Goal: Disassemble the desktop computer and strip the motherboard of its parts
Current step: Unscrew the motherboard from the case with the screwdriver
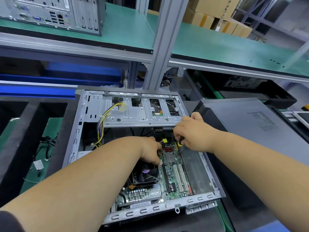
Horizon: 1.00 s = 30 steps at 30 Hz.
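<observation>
An open grey desktop case (78,131) lies on its side in front of me. Its green motherboard (172,183) shows inside, with a black CPU fan (145,173) and white slots. My left hand (150,151) reaches into the case, fingers curled down on the board just above the fan; what they touch is hidden. My right hand (194,133) grips a screwdriver with a black and yellow handle (180,142), its shaft pointing down at the board's right edge. A metal drive cage (133,113) spans the case's far end, with a yellow and black cable bundle (102,124) hanging at its left.
A dark closed computer case (250,131) lies to the right. Black foam trays (21,131) with loose cables (48,148) sit at the left. Another computer (53,12) stands on the green upper shelf (217,46). An aluminium post (160,52) rises behind the case, cardboard boxes (215,15) beyond.
</observation>
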Motion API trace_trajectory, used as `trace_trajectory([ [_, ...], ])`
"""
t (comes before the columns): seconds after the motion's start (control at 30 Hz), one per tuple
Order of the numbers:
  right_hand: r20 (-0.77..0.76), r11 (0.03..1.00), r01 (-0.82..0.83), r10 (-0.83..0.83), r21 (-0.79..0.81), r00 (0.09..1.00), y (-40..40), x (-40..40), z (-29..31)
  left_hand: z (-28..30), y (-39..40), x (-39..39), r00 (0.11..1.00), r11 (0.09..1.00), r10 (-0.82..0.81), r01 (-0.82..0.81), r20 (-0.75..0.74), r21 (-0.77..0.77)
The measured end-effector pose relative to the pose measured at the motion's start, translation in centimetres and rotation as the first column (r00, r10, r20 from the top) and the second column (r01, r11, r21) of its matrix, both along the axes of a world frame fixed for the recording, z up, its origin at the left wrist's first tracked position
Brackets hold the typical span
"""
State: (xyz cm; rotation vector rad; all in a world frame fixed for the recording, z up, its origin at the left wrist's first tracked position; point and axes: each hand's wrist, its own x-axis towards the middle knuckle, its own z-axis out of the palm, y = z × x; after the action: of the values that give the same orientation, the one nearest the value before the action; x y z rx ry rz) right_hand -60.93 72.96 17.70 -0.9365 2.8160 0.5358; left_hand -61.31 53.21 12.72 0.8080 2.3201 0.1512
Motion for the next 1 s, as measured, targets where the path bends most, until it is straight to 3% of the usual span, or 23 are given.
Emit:
trace_trajectory([
  [0.2, -0.033, 0.997, -0.009, 0.012, 0.077, 0.999, -0.3, -0.3, -0.2, 0.2, -0.1, 0.0, 1.000, 1.000, 0.007, -0.007, 0.009, 0.004],
  [0.4, -0.049, 1.000, -0.006, 0.007, 0.020, 0.999, -0.2, -0.1, -0.1, 0.5, -0.1, 0.1, 1.000, 1.000, 0.009, -0.009, 0.003, 0.013],
  [0.57, -0.068, 0.995, -0.026, 0.033, 0.100, 0.997, -0.1, 0.4, -0.6, 0.6, 0.0, 0.1, 1.000, 1.000, 0.011, -0.011, -0.011, 0.026],
  [0.83, 0.000, 0.999, 0.023, -0.023, 0.029, 1.000, -0.2, 0.9, -0.1, 0.6, -0.1, 0.1, 1.000, 0.999, 0.011, -0.011, -0.002, 0.038],
  [1.0, -0.036, 0.994, -0.077, 0.081, 0.083, 0.996, -0.5, 1.0, 0.2, 0.8, -0.1, 0.2, 1.000, 0.999, 0.020, -0.020, 0.011, 0.042],
])
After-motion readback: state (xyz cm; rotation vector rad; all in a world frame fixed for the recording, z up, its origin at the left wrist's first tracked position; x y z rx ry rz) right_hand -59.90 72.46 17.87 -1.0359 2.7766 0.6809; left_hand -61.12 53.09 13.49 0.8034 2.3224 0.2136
